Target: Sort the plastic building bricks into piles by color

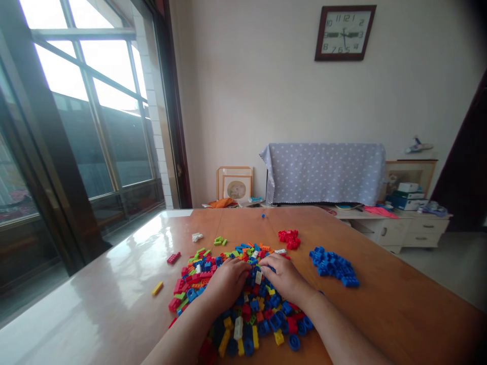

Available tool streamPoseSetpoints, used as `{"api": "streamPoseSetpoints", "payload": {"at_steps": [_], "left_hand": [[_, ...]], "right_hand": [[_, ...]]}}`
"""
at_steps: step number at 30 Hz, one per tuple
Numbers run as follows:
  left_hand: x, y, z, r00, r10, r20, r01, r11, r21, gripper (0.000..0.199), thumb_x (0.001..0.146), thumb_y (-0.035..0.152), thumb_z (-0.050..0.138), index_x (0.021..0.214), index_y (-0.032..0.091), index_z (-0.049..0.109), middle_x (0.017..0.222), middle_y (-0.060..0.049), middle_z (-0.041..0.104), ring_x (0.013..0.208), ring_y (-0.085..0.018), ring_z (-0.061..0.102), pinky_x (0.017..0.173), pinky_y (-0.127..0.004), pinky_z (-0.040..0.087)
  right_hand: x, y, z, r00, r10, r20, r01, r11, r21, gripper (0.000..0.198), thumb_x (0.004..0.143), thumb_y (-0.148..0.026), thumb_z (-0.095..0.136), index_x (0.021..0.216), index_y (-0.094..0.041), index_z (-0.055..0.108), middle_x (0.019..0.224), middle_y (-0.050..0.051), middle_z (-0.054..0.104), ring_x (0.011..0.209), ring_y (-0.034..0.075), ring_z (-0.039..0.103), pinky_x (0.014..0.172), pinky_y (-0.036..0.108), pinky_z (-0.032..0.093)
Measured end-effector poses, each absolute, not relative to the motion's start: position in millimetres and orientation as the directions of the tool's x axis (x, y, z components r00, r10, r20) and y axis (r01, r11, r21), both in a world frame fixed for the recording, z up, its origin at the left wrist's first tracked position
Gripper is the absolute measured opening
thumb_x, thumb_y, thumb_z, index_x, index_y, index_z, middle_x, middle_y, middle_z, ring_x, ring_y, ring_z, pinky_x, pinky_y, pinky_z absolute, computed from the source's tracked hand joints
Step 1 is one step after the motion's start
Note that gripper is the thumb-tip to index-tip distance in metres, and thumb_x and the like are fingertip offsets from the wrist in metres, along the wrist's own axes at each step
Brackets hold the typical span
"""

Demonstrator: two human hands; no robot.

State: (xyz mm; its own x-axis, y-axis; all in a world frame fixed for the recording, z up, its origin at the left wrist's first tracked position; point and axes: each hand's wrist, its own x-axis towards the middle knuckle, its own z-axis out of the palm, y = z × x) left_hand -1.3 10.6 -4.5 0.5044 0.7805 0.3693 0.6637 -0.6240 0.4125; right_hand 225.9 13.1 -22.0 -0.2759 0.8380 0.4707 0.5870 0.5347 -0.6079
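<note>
A large mixed pile of plastic building bricks (pixel 254 304) lies on the table, in red, blue, yellow, green, orange and white. My left hand (pixel 229 280) rests over the middle of the pile, its fingers bent inward and close together; whatever may be in them is hidden. To its right, my right hand (pixel 284 275) reaches into the same pile with thumb and fingers somewhat apart, and I see nothing held in it. Between the two hands a white brick (pixel 258 277) stands out among blue ones.
On the wooden table (pixel 384 304), separate groups lie around the pile: blue bricks (pixel 333 266) at right, red bricks (pixel 289 238) behind, green bricks (pixel 219 241) and white pieces (pixel 197 236) at far left. A yellow brick (pixel 157 288) and a red brick (pixel 174 258) lie left.
</note>
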Motion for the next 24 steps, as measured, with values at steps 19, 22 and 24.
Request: {"api": "streamPoseSetpoints", "payload": {"at_steps": [19,22,24], "left_hand": [[-3.2,10.7,-4.4,0.424,0.829,0.365,0.664,-0.559,0.497,0.03,0.104,0.033,0.043,0.121,0.027,0.067,0.114,-0.005,0.074,0.106,-0.022,0.068,0.091,-0.031,0.051],[-3.3,10.9,-4.4,0.421,0.828,0.37,0.668,-0.559,0.492,0.031,0.104,0.035,0.042,0.12,0.026,0.067,0.112,-0.006,0.075,0.104,-0.023,0.069,0.089,-0.031,0.051],[-3.3,11.2,-4.5,0.418,0.827,0.375,0.67,-0.56,0.489,0.031,0.105,0.036,0.041,0.119,0.026,0.068,0.113,-0.006,0.075,0.105,-0.023,0.068,0.089,-0.03,0.051]], "right_hand": [[229.4,9.0,-13.0,-0.203,0.906,0.371,0.467,0.423,-0.777,0.036,0.098,-0.042,0.051,0.114,-0.021,0.076,0.11,0.008,0.078,0.103,0.025,0.07,0.091,0.035,0.053],[234.5,10.0,-10.8,-0.163,0.903,0.398,0.531,0.421,-0.735,0.031,0.094,-0.036,0.055,0.109,-0.022,0.078,0.106,0.007,0.079,0.1,0.023,0.07,0.089,0.033,0.051],[239.4,8.6,-7.4,-0.16,0.9,0.405,0.57,0.419,-0.706,0.027,0.093,-0.035,0.056,0.101,-0.022,0.078,0.098,0.005,0.078,0.092,0.021,0.069,0.083,0.03,0.051]]}}
